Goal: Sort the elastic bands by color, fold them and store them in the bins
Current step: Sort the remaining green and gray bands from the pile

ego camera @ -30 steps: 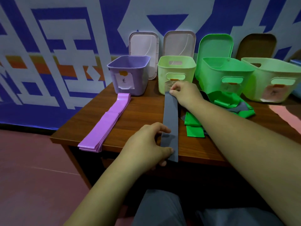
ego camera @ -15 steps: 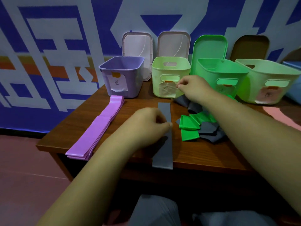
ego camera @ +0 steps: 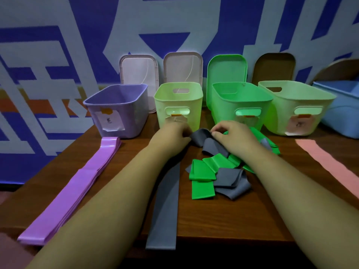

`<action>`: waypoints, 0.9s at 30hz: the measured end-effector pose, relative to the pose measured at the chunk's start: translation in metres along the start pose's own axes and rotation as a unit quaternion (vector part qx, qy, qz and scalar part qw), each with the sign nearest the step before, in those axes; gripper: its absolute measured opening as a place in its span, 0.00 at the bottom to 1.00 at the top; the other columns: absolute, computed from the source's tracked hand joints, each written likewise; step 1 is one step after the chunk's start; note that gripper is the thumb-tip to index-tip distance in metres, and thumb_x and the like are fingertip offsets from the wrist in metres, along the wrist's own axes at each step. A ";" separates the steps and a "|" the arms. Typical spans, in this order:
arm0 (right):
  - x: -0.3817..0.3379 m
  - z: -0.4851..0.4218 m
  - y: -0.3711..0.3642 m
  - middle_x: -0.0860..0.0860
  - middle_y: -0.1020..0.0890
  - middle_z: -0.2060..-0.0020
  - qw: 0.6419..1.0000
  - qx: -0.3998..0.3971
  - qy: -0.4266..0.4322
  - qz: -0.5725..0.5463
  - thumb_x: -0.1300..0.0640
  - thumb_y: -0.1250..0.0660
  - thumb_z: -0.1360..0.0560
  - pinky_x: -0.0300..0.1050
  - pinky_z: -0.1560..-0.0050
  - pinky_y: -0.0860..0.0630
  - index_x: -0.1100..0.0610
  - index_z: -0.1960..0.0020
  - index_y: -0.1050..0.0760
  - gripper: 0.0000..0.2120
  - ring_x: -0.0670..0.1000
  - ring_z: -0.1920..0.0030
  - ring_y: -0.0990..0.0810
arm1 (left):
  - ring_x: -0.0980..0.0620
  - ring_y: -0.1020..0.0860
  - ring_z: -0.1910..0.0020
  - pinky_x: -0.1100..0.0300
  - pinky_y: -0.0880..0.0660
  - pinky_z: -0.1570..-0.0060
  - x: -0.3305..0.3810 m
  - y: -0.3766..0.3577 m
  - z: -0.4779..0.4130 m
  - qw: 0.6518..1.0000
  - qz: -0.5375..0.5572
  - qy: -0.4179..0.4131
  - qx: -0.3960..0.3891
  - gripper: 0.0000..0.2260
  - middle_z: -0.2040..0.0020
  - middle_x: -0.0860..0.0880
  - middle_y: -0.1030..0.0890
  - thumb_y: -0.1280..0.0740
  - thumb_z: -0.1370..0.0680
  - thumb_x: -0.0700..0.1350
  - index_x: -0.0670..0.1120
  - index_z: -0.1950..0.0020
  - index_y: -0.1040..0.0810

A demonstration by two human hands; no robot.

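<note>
Bins [ego camera: 240, 101] stand in a row at the back of the table [ego camera: 223, 220], lids [ego camera: 182, 68] leaning behind them; before them lie a stack of flat bands [ego camera: 77, 189] left, a single band [ego camera: 165, 210] centre, a crumpled heap of bands [ego camera: 211, 177] just right.

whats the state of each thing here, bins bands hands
purple bin: open
purple bands: stacked flat, unfolded
long grey band: flat, unfolded
crumpled grey band: pinched by both hands
left hand: pinching it
right hand: pinching it
green bands: jumbled, unsorted

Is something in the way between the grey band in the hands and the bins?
Nothing visible. The left hand and right hand pinch the grey band right before the open bins; lids lean behind them.
</note>
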State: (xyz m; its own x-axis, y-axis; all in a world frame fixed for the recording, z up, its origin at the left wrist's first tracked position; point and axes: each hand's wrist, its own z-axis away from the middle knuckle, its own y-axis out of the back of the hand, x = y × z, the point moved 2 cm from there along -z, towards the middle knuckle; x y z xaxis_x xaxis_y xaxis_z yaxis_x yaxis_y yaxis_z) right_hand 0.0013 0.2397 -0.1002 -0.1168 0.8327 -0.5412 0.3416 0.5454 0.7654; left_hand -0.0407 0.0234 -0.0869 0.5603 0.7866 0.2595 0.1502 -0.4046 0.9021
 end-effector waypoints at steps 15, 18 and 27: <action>0.006 -0.008 0.002 0.43 0.26 0.54 1.000 0.012 0.006 -0.020 0.52 0.31 0.17 0.45 0.53 0.35 0.45 0.45 0.15 0.06 0.49 0.51 0.25 | 0.49 0.20 0.52 0.46 0.18 0.52 -0.001 0.001 -0.007 0.993 0.039 -0.071 0.091 0.11 0.51 0.53 0.18 0.26 0.23 0.45 0.58 0.43 0.13; 0.005 -0.004 0.006 0.45 0.27 0.53 0.999 0.020 -0.002 -0.027 0.49 0.32 0.17 0.46 0.56 0.35 0.45 0.48 0.15 0.06 0.50 0.51 0.26 | 0.52 0.19 0.52 0.47 0.18 0.50 -0.003 0.002 -0.005 0.993 0.049 -0.043 0.100 0.14 0.49 0.55 0.16 0.26 0.21 0.47 0.59 0.38 0.16; 0.004 0.007 0.010 0.48 0.27 0.50 0.999 0.025 -0.025 -0.034 0.50 0.32 0.17 0.45 0.56 0.33 0.48 0.52 0.16 0.08 0.51 0.50 0.25 | 0.50 0.20 0.48 0.46 0.20 0.46 -0.003 0.001 0.001 0.986 0.039 -0.134 0.094 0.13 0.48 0.51 0.16 0.27 0.22 0.41 0.54 0.40 0.12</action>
State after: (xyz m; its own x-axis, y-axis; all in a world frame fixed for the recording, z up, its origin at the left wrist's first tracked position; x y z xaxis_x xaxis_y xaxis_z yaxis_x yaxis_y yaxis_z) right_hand 0.0108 0.2472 -0.0973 -0.0958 0.7875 -0.6089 0.3799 0.5943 0.7089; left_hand -0.0417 0.0199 -0.0872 0.7677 0.6083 0.2015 0.2326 -0.5575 0.7969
